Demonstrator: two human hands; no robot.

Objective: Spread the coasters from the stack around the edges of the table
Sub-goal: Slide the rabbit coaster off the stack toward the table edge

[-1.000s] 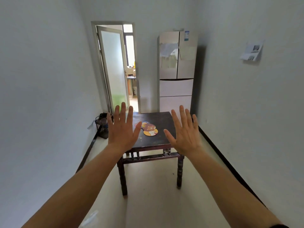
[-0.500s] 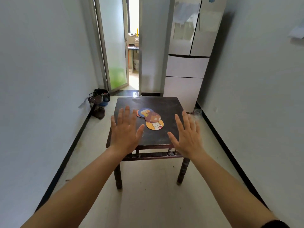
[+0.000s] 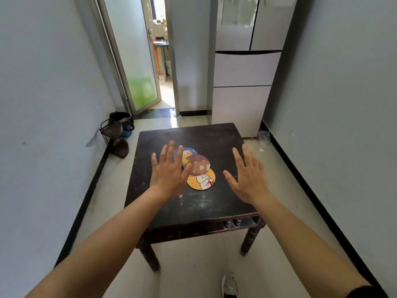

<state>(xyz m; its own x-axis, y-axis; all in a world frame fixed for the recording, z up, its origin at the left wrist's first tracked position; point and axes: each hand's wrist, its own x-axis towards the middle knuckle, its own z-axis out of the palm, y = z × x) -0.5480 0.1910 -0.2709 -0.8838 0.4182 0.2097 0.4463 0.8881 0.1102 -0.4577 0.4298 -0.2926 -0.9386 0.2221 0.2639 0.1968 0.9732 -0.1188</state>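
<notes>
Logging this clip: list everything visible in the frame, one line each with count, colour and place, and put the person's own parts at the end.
table: one, dark wood, centre of the room
coasters: at least three, overlapping near the table's middle; blue farthest, brown in the middle, yellow nearest
fridge: one, pale, behind the table on the right
glass door: one, frosted with a green patch, open at back left
wire rack: one, dark, on the floor by the left wall, holding dark items
shoe: one, grey, bottom edge
left hand: open, fingers spread, above the table, partly covering the coasters
right hand: open, fingers spread, above the table, right of the coasters
</notes>
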